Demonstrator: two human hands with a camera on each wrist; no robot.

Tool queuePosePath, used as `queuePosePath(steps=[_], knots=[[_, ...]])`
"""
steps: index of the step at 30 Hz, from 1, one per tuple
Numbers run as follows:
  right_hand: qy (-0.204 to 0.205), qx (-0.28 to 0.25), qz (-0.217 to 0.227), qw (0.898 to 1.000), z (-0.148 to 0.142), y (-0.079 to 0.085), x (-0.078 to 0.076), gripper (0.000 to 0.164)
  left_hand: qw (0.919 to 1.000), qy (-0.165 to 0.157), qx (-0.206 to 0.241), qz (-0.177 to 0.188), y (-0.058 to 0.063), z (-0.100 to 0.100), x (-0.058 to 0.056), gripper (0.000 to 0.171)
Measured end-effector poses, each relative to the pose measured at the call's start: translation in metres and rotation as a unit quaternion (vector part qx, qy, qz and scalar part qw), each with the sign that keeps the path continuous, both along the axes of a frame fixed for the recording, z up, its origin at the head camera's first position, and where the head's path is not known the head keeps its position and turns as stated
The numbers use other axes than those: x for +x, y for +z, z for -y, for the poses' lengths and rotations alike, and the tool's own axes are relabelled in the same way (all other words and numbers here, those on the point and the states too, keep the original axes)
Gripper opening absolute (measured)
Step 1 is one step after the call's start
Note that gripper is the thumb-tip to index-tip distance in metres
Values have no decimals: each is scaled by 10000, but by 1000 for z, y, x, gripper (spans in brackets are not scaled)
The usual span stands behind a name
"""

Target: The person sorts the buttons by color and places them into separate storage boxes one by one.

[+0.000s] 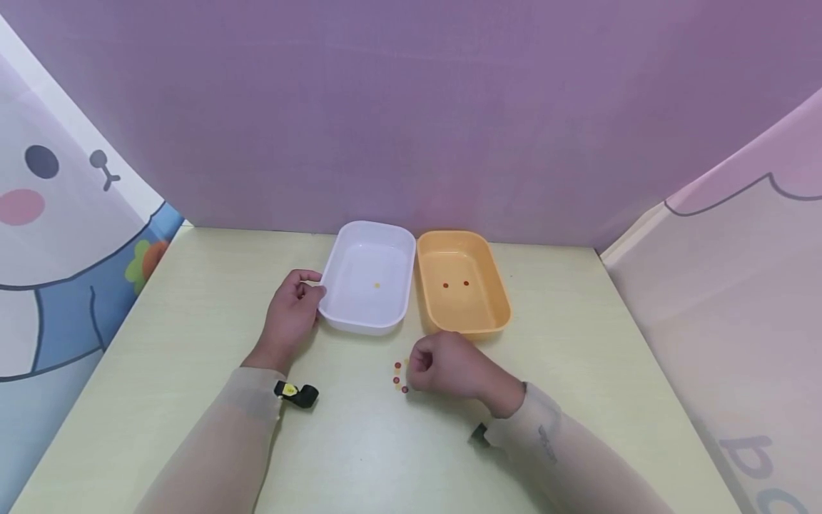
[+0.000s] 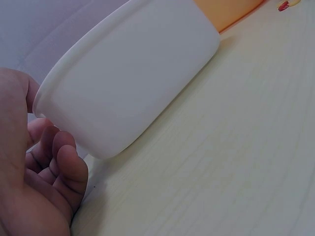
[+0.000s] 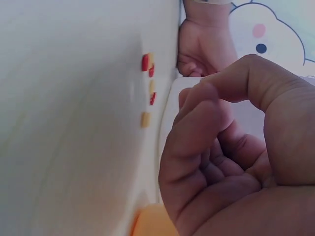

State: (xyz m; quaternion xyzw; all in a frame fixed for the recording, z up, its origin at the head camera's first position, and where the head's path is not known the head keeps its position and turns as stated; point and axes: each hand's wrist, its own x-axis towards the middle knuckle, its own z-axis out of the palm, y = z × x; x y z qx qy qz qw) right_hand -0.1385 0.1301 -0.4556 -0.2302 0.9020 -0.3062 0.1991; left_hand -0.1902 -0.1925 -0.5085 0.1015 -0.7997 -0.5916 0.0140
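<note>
My left hand (image 1: 293, 312) grips the left rim of a white plastic tray (image 1: 366, 325), thumb and a finger on its edge in the left wrist view. One small yellow piece (image 1: 377, 285) lies inside. My right hand (image 1: 454, 369) hovers close over the table, in front of an orange tray (image 1: 499, 314). Its thumb and index fingertips (image 3: 209, 93) meet, the other fingers curled; no piece shows between them. Beside it several small red and yellow pieces lie in a short line, among them a red one (image 1: 396, 380) and a yellow one (image 3: 145, 119).
Two red pieces, one being the left piece (image 1: 446, 285), lie in the orange tray, which stands beside the white one. Behind the pale table (image 1: 359, 457) rises a purple backdrop (image 1: 411, 128). Printed cloth panels (image 1: 58, 214) flank the left and right. Both sleeves carry black wrist straps.
</note>
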Motion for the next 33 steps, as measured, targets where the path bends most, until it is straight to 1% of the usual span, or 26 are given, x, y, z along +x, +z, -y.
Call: queuePosePath(steps=[2, 5, 9, 11, 16, 20, 24, 29, 33], knots=[[86, -164, -10, 9998, 0, 2, 0, 21, 10000, -6, 1, -14, 0, 0, 0, 30], [136, -360, 138, 9992, 2, 8, -1, 19, 10000, -18, 1, -36, -1, 1, 0, 31], [-13, -745, 492, 9960, 4, 17, -5, 7, 10000, -27, 2, -39, 0, 1, 0, 31], [-127, -946, 597, 9936, 5, 22, -8, 4, 10000, -28, -1, -20, 0, 1, 1, 31], [-292, -1380, 674, 9877, 8, 33, -19, 8, 10000, -55, 42, 28, 2, 0, 1, 31], [-406, -1647, 851, 9818, 9, 41, -33, 5, 10000, -62, 55, 20, 4, 0, 2, 31], [-615, -1650, 1163, 9775, 11, 49, -50, 4, 10000, -66, 46, -11, 4, 0, 2, 31], [-886, -1778, 1658, 9659, 18, 65, -73, 6, 10000, -62, 49, -23, 4, -1, 3, 31], [-1153, -1878, 1853, 9577, 24, 77, -91, 6, 10000, -64, 19, 8, 5, -1, 3, 32]])
